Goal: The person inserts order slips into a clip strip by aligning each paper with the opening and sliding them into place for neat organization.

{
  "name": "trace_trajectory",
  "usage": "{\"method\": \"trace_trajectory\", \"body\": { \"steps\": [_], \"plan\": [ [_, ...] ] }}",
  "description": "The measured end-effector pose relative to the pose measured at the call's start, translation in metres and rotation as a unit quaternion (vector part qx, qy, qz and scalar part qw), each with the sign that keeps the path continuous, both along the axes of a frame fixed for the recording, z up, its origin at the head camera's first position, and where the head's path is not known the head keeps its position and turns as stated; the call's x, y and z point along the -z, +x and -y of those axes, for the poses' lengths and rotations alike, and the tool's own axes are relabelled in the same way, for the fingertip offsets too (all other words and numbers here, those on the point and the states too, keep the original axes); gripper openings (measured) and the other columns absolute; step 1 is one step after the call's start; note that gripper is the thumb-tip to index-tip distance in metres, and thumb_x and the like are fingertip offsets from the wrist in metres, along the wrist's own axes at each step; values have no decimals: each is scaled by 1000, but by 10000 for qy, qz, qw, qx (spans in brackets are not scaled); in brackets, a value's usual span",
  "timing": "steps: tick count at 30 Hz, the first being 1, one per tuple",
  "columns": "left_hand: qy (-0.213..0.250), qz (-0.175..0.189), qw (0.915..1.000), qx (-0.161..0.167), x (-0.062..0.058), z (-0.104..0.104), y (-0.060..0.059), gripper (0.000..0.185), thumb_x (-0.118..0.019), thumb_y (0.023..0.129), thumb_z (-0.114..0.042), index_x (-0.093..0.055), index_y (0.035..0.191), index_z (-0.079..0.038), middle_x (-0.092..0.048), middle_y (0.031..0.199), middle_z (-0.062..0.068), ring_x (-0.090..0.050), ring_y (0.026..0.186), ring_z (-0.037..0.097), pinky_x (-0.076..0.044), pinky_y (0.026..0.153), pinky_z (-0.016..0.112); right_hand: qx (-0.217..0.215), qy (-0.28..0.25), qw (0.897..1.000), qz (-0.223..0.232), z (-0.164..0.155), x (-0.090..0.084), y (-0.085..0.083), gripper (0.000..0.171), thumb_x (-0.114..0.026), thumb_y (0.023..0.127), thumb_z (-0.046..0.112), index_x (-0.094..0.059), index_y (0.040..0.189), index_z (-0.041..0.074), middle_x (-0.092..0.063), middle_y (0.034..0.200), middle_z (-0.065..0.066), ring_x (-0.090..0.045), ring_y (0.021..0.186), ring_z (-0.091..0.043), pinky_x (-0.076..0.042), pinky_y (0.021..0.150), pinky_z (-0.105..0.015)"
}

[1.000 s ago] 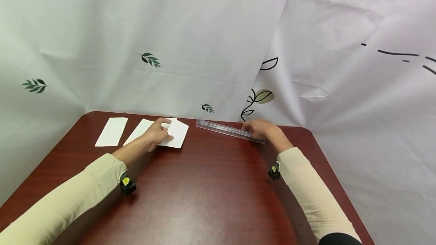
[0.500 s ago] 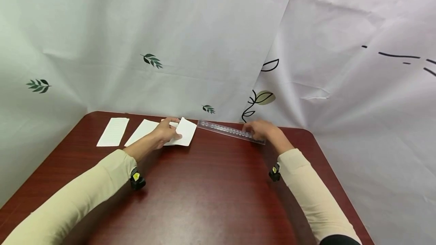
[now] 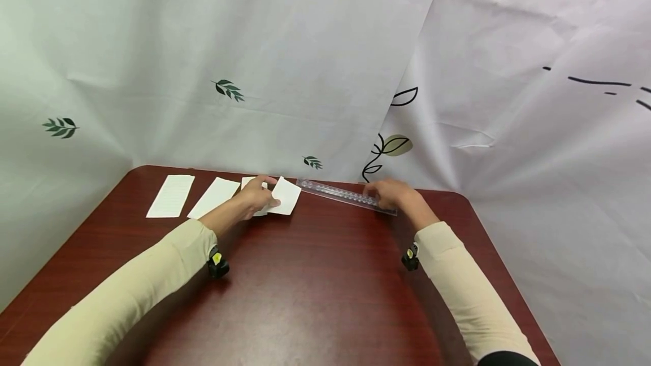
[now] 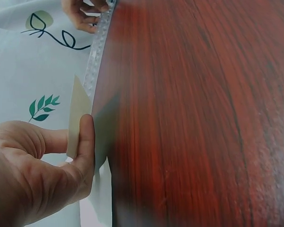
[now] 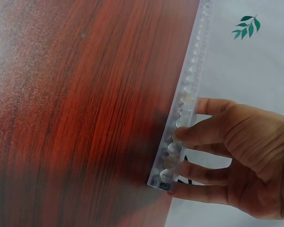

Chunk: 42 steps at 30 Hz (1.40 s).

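Reddish-brown wood grain covers the desk (image 3: 315, 292) in the head view; near its far edge, just left of centre frame, the left hand (image 3: 256, 199) pinches a white card (image 3: 286, 196) between thumb and curled fingers, lifted a little off the surface; to its left two more paper slips (image 3: 171, 196) lie flat side by side, with a third partly hidden under the hand; right of centre, the right hand (image 3: 389, 194) holds the right end of a clear plastic ruler (image 3: 346, 196), whose long axis runs from upper left to lower right along the back edge, its free end close to the card; the left hand is the nearer one to that free end.

Left wrist view: the thumb (image 4: 85, 142) presses the card (image 4: 77, 116) against the fingers at lower left, so the card stands on edge; the ruler (image 4: 97, 52) stretches away toward the top of the frame, beyond the card, where the other hand (image 4: 83, 14) grips it.

Right wrist view: at lower right the fingers (image 5: 199, 135) curl around the near end of the ruler (image 5: 187, 99), thumb on top, other fingertips below its edge; it runs toward the upper right, along the desk (image 5: 75, 113) edge against the leaf-print cloth (image 5: 246, 61).
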State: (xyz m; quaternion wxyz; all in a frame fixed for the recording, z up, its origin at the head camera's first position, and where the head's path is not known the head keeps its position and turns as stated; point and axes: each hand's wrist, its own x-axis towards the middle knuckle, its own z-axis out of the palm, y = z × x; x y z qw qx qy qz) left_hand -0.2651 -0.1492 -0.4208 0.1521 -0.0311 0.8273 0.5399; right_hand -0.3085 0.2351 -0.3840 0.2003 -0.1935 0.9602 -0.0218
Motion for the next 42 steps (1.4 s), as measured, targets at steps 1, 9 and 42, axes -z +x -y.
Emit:
{"method": "trace_trajectory", "body": {
  "steps": [1,9,42],
  "plan": [
    [-2,5,10000,-14,0,-1,-1,74,-77,97,2,-45,164,-1,-53,120,15,-37,62,10,-36,64,28,14,14,10000,-5,0,0,0,57,-55,101,-7,-71,146,24,-68,95,-6,-56,65,-15,-43,57,-27],
    [-149,22,9999,-16,2,-9,-6,68,-78,98,0,-50,160,2,-49,152,25,-45,78,18,-42,78,33,-20,38,10000,-66,1,-1,3,57,-56,101,-8,-71,146,24,-70,100,-7,-57,64,-15,-45,57,-27],
    [-72,195,9998,-18,7,-30,-16,63,-82,99,-5,-54,154,4,-54,156,27,-60,124,31,-52,108,43,74,90,9999,-36,0,2,-2,58,-55,99,-8,-72,143,25,-71,107,-8,-59,78,-19,-43,59,-27]
  ]
}}
